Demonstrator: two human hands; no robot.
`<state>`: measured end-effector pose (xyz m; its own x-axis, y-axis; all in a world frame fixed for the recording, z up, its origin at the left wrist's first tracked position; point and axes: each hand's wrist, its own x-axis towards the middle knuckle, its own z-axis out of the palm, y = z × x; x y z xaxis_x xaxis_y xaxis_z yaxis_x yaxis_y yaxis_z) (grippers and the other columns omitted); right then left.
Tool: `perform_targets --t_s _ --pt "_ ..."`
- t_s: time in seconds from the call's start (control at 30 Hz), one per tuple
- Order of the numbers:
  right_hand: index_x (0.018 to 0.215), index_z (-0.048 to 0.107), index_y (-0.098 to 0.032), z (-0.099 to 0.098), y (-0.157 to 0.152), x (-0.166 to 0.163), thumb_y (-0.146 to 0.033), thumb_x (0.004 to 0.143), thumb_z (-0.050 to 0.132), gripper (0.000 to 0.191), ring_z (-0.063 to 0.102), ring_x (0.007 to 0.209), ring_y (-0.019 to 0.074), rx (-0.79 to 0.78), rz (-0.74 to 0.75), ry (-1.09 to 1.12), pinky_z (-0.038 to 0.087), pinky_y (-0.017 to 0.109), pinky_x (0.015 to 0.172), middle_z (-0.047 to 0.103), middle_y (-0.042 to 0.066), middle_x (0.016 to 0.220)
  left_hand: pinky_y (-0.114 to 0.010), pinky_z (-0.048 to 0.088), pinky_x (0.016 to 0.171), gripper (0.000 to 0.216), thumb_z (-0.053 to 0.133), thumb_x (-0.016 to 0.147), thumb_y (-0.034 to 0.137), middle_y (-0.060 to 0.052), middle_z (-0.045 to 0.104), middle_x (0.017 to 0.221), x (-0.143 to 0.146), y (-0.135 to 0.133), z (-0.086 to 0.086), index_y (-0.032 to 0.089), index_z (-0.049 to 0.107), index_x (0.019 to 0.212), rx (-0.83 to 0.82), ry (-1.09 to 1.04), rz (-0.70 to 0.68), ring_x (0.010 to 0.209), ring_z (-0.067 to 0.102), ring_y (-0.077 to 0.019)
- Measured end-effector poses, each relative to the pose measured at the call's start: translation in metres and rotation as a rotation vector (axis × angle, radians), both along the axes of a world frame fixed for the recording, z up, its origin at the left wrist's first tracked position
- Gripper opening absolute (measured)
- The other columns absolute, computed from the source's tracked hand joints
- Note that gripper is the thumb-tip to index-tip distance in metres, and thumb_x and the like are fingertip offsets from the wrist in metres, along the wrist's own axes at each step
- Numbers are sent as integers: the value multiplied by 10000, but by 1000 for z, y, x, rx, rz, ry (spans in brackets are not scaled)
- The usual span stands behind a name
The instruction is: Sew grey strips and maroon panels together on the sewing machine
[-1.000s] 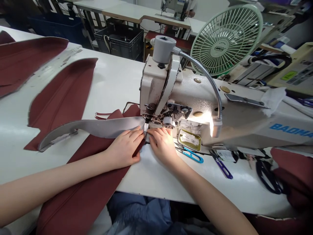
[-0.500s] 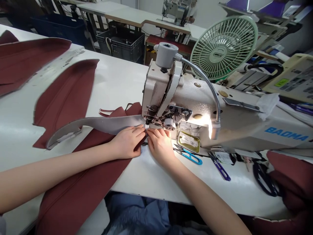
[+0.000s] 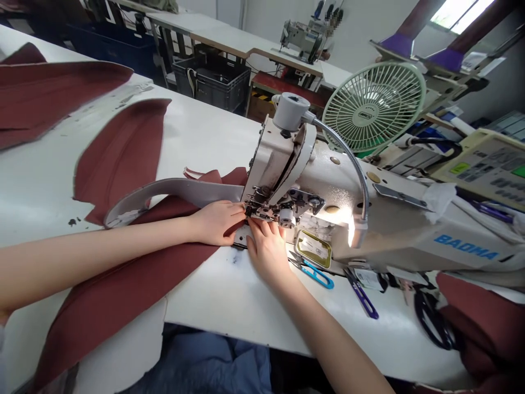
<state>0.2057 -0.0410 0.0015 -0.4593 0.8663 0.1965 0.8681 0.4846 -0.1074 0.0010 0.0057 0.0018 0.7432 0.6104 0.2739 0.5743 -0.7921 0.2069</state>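
Observation:
My left hand (image 3: 215, 223) lies on a maroon fabric panel (image 3: 135, 293), its fingers stretched toward the needle area of a sewing machine (image 3: 283, 180). A grey-backed strip (image 3: 192, 191) of the work stands on edge behind that hand and curves off to the left. My right hand (image 3: 268, 249) rests flat on the machine bed, fingers extended under the presser foot area, close to the left fingertips. The needle and the fabric edge there are hidden by the fingers and the machine head. More maroon fabric (image 3: 232, 176) pokes out behind the left side of the head.
Blue thread snips (image 3: 315, 273), a small tin tray (image 3: 314, 249), purple snips (image 3: 363, 295) and dark-handled scissors (image 3: 435, 323) lie to the right. Maroon pieces (image 3: 123, 148) lie at left. A green fan (image 3: 373, 109) stands behind the machine; a grey crate (image 3: 217, 82) sits beyond the table.
The camera view has shifted, so the machine sits slightly lower. The grey-backed strip's curved end has moved right, toward the machine. Both hands stay close to the needle area.

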Motion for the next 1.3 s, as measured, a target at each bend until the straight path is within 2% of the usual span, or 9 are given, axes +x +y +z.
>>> perform_targets --t_s 0.4,0.57,0.7,0.77,0.83,0.93,1.07,1.2,1.3 --pt "1325 566 -200 1 1 1 -236 945 497 388 518 1044 251 7 29 19 369 397 896 626 93 1229 -362 432 1031 399 580 779 238 -130 643 1207 -8 -1 -9 127 585 1162 43 11 -51 1252 525 -272" --pt "1344 552 -191 3 -4 3 -209 957 460 398 540 1091 246 6 107 97 387 415 937 608 110 1283 -430 286 1153 324 547 899 366 -94 644 1252 -17 -15 31 171 640 1141 151 115 84 1296 500 -273" --pt "1400 501 -191 6 -12 -2 -165 967 417 442 486 1271 223 4 386 117 395 394 1000 523 104 1426 -461 256 1142 339 409 969 323 -49 614 1322 -92 -25 83 243 622 1220 237 71 425 1343 455 -249" --pt "1419 485 -202 6 -14 -5 -147 960 413 468 415 1363 218 -24 524 76 397 387 1023 457 87 1491 -456 297 1103 401 349 949 231 -51 578 1368 -148 -28 94 246 596 1265 215 94 614 1338 458 -243" --pt "1409 503 -203 6 -14 -8 -128 950 404 475 393 1391 220 -63 586 42 401 391 1028 432 76 1509 -457 325 1070 504 345 866 140 -74 483 1464 -200 -31 87 227 562 1313 149 171 735 1386 390 -263" --pt "1397 516 -187 8 -14 -13 -123 951 391 468 396 1396 216 -115 579 40 405 395 1030 442 83 1498 -447 346 1049 576 440 757 140 -81 365 1548 -248 -30 55 215 562 1315 1 288 704 1449 264 -290" --pt "1396 514 -205 10 -17 -33 -196 984 419 423 383 1405 188 -129 538 59 390 381 1050 459 77 1488 -421 342 1058 435 460 754 153 -87 626 1306 -258 -20 33 177 657 1141 -38 296 656 1304 471 -252" --pt "1393 518 -219 5 -9 -75 -278 1006 426 403 399 1388 212 -54 492 33 400 401 1037 478 78 1476 -460 237 1105 358 348 868 203 -26 718 879 -262 -22 88 111 693 873 122 252 891 974 618 -171" --pt "1375 540 -195 1 4 -120 -291 1011 407 399 453 1332 253 14 417 -14 420 430 1018 507 106 1448 -525 265 1043 372 343 896 229 -55 677 949 -263 -46 154 55 661 983 344 200 1089 1091 566 -226"
